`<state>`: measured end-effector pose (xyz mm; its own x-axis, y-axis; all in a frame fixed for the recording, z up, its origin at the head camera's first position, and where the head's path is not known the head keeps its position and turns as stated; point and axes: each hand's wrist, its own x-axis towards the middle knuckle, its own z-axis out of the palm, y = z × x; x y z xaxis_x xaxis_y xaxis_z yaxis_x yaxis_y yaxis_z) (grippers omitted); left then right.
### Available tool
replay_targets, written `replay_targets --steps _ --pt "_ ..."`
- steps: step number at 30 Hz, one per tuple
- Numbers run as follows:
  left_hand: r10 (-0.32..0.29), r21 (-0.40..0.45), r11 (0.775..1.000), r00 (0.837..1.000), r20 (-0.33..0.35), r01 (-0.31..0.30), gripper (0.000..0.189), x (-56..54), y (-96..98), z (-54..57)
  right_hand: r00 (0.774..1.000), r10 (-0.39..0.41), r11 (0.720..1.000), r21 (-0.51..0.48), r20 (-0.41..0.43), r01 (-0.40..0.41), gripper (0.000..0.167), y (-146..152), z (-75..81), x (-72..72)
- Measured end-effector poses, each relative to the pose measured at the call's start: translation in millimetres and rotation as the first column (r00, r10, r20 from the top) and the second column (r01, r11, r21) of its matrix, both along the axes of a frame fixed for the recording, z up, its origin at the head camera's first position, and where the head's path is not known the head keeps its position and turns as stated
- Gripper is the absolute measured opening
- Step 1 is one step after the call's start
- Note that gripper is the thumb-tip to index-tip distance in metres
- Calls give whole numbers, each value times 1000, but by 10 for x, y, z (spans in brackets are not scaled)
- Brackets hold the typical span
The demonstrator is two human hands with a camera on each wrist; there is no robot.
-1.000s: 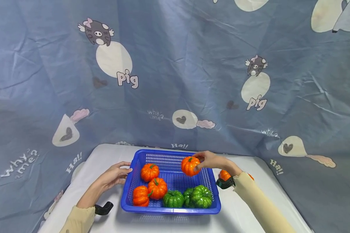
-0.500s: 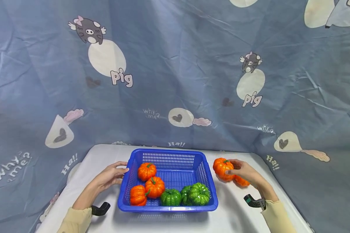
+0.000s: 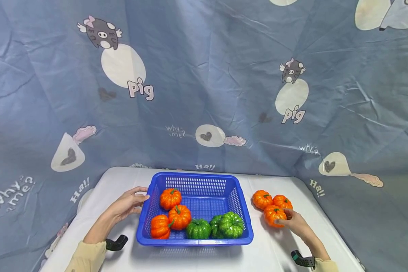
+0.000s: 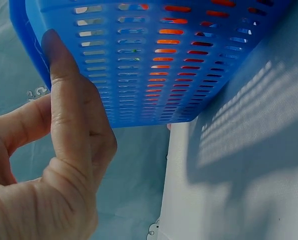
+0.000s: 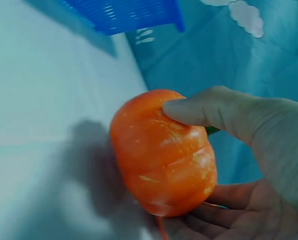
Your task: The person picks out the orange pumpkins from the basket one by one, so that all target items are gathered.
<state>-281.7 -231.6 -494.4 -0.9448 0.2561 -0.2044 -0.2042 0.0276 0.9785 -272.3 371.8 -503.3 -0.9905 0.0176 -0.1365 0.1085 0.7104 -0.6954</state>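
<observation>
"Head view: where's the pumpkin [image 3: 273,216]?"

"On or just over the table [image 3: 255,253], pinched by the right hand [image 3: 295,223] and lying on that hand's left, so it's between hand and basket [image 3: 193,243]. Two other pumpkins [image 3: 281,201] sit right behind it."

"And the left hand [image 3: 127,206]?"

"Well apart, at the basket's far side — the right is clearly nearer."

"Left wrist?"

"Relaxed fingers against the basket's outer wall; I see no curl around it."

"Right wrist?"

"Thumb above, fingers below. The squat pumpkin's broad width seems to span the grip — its stem [image 5: 212,130] faces the palm."
</observation>
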Motion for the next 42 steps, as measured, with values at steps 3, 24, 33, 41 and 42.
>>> replay_targets --steps 3,24,33,41,42 --pt "0 -2 1000 1000 -2 0 52 6 1 -5 1000 -14 1000 -13 -21 13 75 -32 -93 3" --pt "5 15 1000 1000 11 -5 53 9 -4 29 994 1 982 186 -109 19 87 -186 77 33" --pt "6 11 1000 1000 11 -6 54 41 -15 23 970 94 995 44 -225 -86 59 -538 445 -40" --pt "18 7 1000 1000 16 -18 53 17 -11 23 967 172 970 -139 -190 -200 50 -1186 750 -169" --pt "17 9 1000 1000 17 -17 53 14 -9 22 964 191 965 -143 -187 -219 49 -1276 777 -167"
